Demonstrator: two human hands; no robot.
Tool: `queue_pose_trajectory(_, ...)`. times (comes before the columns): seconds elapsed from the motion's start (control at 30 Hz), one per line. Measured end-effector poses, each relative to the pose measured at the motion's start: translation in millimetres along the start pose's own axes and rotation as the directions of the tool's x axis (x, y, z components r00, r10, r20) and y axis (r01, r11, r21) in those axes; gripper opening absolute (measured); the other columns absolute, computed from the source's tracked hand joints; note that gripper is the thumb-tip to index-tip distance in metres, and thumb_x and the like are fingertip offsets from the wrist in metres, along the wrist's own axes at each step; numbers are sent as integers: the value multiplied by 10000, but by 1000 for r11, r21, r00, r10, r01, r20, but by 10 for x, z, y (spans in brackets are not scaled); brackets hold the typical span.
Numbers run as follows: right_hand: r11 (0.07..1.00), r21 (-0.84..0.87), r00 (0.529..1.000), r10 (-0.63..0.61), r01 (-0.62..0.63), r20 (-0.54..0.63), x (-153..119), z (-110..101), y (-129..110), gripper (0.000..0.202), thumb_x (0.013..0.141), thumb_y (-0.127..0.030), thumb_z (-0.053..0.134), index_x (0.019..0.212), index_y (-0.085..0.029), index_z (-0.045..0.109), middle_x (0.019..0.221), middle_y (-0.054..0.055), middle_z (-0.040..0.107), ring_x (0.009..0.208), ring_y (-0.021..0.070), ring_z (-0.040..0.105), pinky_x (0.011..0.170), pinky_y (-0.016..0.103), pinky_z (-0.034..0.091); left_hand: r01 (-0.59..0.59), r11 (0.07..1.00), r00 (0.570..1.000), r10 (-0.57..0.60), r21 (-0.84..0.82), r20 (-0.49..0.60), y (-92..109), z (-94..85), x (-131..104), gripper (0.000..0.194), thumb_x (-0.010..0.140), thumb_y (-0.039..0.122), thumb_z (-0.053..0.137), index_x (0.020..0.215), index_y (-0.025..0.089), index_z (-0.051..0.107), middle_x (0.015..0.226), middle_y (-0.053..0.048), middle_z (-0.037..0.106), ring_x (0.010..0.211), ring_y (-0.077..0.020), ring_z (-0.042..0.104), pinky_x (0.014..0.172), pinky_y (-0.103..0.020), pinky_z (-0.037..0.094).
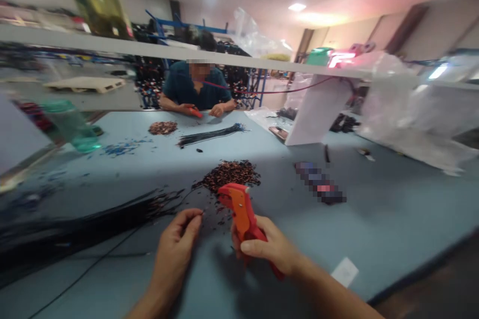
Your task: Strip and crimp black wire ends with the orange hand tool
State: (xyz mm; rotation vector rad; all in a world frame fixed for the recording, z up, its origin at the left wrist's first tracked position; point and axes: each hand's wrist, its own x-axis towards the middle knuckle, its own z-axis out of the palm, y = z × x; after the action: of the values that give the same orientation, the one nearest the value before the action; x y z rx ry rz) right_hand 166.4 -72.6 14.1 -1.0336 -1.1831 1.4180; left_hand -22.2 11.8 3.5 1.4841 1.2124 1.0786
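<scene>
My right hand [269, 246] is wrapped around a red and orange wire stripper [241, 209], its jaws tilted up and to the left. Closed in a pinch, my left hand [181, 239] has a small dark tip of a black wire showing at its fingertips; most of that wire is hidden. To the left lies a thick bundle of black wires [93, 227], its ends fanned toward the middle of the table. Just beyond the stripper's jaws is a pile of black and copper-coloured scraps [232, 173].
Across the table [374, 194], a person [196, 87] holds a similar red tool. Near them lie another wire bundle [211, 134], a copper-coloured pile [162, 127] and blue scraps [121, 147]. A phone [320, 183] lies right, a green clear container [71, 127] left. A shelf [239, 58] spans above.
</scene>
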Motion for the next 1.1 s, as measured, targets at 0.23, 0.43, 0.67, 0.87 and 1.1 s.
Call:
queue_pose_trajectory(0.23, 995, 44, 992, 80, -85, 97, -75, 6, 35, 410, 739, -483, 690, 940, -141, 589, 797, 48, 599, 700, 170, 573, 595, 273, 472, 99, 986, 989, -83, -136, 121, 30, 61, -64, 241, 759, 402, 606, 774, 162, 606, 584, 50, 475, 515, -92, 382, 486, -185, 316)
queue_pose_trajectory(0.43, 977, 90, 971, 175, -191, 162, -135, 35, 54, 458, 720, -492, 702, 986, -137, 591, 858, 82, 634, 732, 192, 618, 611, 288, 485, 98, 975, 987, -71, -197, 142, 38, 65, -76, 222, 752, 373, 620, 736, 153, 600, 620, 40, 496, 563, -95, 390, 527, -190, 324)
queue_pose_trajectory(0.67, 953, -302, 999, -22, 34, 44, -116, 21, -82, 306, 794, -447, 586, 891, -157, 597, 787, 28, 575, 682, 156, 512, 611, 263, 420, 104, 982, 988, -84, -160, 131, 40, 67, -58, 228, 745, 386, 618, 732, 158, 605, 601, 43, 484, 564, -104, 405, 533, -196, 337)
queue_pose_trajectory(0.87, 634, -764, 952, -293, 120, -93, -51, 69, -59, 298, 771, -237, 554, 1060, -163, 557, 898, 59, 626, 770, 188, 556, 720, 306, 436, 79, 997, 992, -77, -18, 96, 71, -7, -38, 286, 728, 455, 628, 772, 172, 633, 705, 10, 594, 676, -152, 523, 608, -216, 408)
queue_pose_trajectory(1.1, 140, -990, 967, -249, -27, -61, 49, 16, 17, 378, 733, -328, 677, 1067, -171, 594, 952, 100, 652, 860, 255, 556, 763, 383, 413, 67, 996, 989, -58, 59, -134, 133, -80, 32, 380, 673, 533, 634, 831, 188, 652, 709, 8, 652, 678, -175, 597, 599, -217, 474)
